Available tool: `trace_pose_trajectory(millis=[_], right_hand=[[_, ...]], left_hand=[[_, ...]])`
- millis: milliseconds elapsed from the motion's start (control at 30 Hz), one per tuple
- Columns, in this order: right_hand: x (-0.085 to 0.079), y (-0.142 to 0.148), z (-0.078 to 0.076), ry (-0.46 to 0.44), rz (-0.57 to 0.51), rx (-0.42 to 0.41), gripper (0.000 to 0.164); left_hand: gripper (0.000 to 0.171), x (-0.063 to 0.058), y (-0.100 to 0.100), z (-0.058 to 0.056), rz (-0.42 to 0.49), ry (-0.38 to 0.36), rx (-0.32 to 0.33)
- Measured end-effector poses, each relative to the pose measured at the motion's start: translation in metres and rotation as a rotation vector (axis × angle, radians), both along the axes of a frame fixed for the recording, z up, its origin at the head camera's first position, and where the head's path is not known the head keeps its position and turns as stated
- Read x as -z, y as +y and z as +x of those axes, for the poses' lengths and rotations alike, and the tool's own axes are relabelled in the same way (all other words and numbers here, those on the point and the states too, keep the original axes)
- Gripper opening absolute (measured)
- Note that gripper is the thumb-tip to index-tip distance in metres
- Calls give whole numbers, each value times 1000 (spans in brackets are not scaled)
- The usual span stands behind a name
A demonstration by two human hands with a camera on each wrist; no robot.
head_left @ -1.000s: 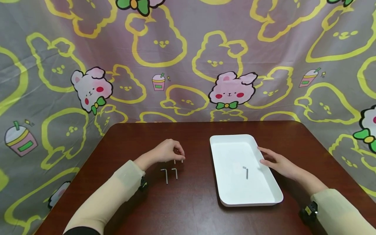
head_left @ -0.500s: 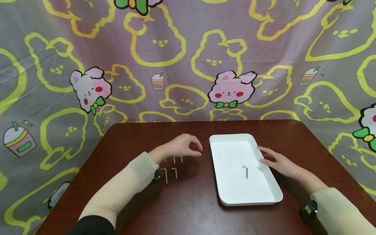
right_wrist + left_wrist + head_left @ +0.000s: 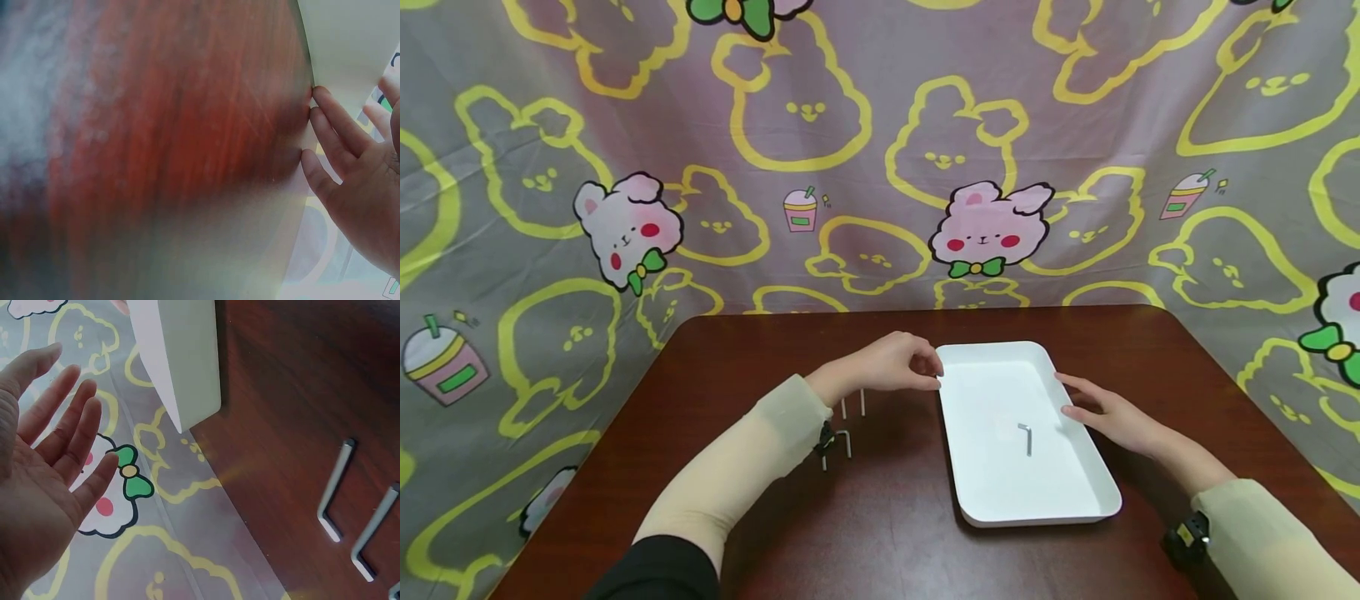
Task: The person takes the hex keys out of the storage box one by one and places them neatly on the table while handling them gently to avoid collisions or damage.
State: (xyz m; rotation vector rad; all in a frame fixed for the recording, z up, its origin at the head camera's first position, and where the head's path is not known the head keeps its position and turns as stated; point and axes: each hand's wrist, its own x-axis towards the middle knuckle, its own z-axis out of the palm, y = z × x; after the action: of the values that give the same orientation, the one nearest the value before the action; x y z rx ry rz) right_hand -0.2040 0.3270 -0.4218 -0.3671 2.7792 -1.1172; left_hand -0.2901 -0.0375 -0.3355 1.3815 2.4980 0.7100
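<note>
My left hand (image 3: 895, 363) is at the far left corner of a white tray (image 3: 996, 496). In the left wrist view that hand's fingers are spread and loosely bent, with nothing between them, beside the tray's outer wall (image 3: 190, 362). On the tray's right side, my right hand (image 3: 1112, 421) touches the rim with relaxed, mostly straight fingers. A silver hex key (image 3: 1028, 440) lies inside the tray. Several more L-shaped hex keys lie on the table left of it, one of them a near hex key (image 3: 848, 444), partly hidden by the left wrist. Two hex keys, including one (image 3: 334, 487), show clearly in the left wrist view.
A dark reddish-brown table (image 3: 895, 533) carries everything. Behind and around it hangs a patterned cloth (image 3: 850, 108) with cartoon rabbits. Each wrist wears a small black device, such as the right one (image 3: 1189, 537).
My left hand has moved right from over the far row of hex keys to the tray's left rim. The right hand and the tray have stayed in place.
</note>
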Motion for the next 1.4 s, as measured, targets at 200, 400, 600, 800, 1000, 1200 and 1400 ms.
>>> trace_pose_trajectory(millis=[200,400,600,800,1000,1200,1400], right_hand=[[-1,-1,0,10,7,-1,63],[-1,-2,1,1,2,5,64],[0,-1,1,0,-2,5,64],[0,-1,1,-8,2,7,65],[0,0,0,-10,-1,0,65],[-1,1,-1,-11,3,-5,64],[-1,0,-1,-16,4,-3,64]], left_hand=[[21,-3,14,-2,-17,10,28],[24,-5,36,-7,-28,-16,75],[27,-3,57,-8,-19,-59,96],[29,8,73,-10,19,-108,90],[32,17,86,-11,51,-126,89],[36,25,93,-12,52,-160,66],[37,36,99,-13,74,-208,60]])
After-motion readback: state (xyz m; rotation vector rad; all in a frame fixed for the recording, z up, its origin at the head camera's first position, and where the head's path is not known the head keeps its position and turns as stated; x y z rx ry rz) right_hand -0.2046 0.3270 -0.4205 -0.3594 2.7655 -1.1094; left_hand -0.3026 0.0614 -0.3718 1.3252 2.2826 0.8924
